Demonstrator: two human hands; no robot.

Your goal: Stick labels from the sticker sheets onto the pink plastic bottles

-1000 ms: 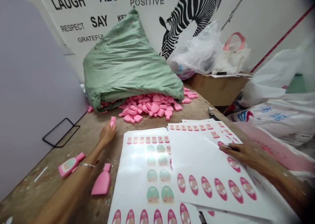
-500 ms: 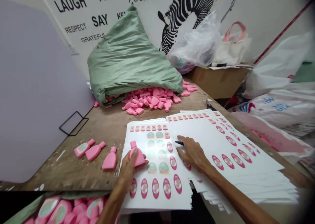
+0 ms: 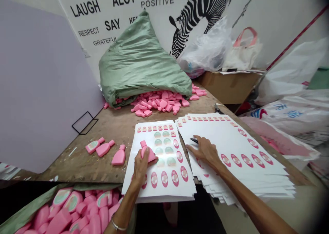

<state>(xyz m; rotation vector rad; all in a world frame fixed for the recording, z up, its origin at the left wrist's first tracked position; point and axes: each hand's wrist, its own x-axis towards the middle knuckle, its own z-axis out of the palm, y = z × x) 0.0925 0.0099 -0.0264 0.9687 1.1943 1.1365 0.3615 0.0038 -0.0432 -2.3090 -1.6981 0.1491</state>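
Note:
Over the left stack of sticker sheets [image 3: 144, 191], my left hand [image 3: 141, 165] grips a small pink bottle-shaped piece [image 3: 147, 154], its neck pointing up and left. Green and pink labels are printed on the top sheet. My right hand [image 3: 205, 151] rests on the right stack of sticker sheets [image 3: 216, 134], its fingers closed round a thin black tool [image 3: 194, 140] whose tip points left; its kind is unclear. Left of the sheets lie two plain pink bottle pieces [image 3: 119, 156] and a labelled pink bottle piece [image 3: 93, 146].
Behind, a green cloth sack [image 3: 144, 62] spills a pink pile [image 3: 160, 103]. An open sack of pink pieces [image 3: 89, 210] sits below the table's front edge. A black wire stand [image 3: 84, 122] adjoins the pale panel [image 3: 48, 86] at left. A cardboard box [image 3: 228, 86] stands back right.
The camera view has shifted, bringing more of the lower sack into sight. The right stack's upper sheets have shifted with my right hand. My left hand still holds the pink piece.

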